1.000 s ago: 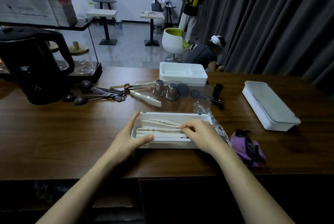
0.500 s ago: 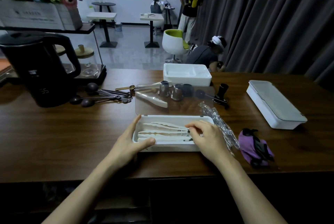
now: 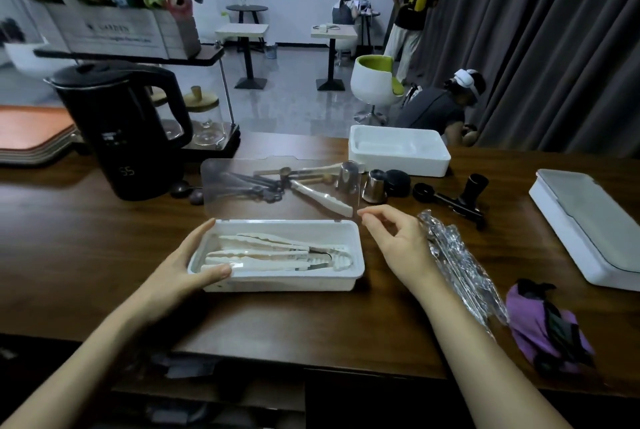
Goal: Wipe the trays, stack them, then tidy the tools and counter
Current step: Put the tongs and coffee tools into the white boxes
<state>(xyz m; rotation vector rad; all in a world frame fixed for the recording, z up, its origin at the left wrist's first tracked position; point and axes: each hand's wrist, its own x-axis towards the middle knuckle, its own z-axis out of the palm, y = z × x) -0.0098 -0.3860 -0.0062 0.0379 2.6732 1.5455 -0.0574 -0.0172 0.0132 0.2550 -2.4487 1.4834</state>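
Left grip (image 3: 187,265) clasps the tray (image 3: 287,281); right grip (image 3: 398,245) hangs slack beside the lid (image 3: 242,193).

A black electric kettle (image 3: 121,137) showing "55" stands at left beneath a wooden flower box (image 3: 117,30), beside a lidded glass jar (image 3: 206,120). Beyond, a person in a white headset (image 3: 440,109) crouches near a white-and-green chair (image 3: 375,82); another (image 3: 414,2) stands by dark curtains (image 3: 536,47).

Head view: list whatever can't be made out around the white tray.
All in the head view:
- Tongs in the white tray: overlapping, count unclear.
- Metal spoons: hazed by the raised clear lid.
- Right hand: fingertips at the lid's corner; contact unclear.
- Grey-lidded box: cut by the right edge.
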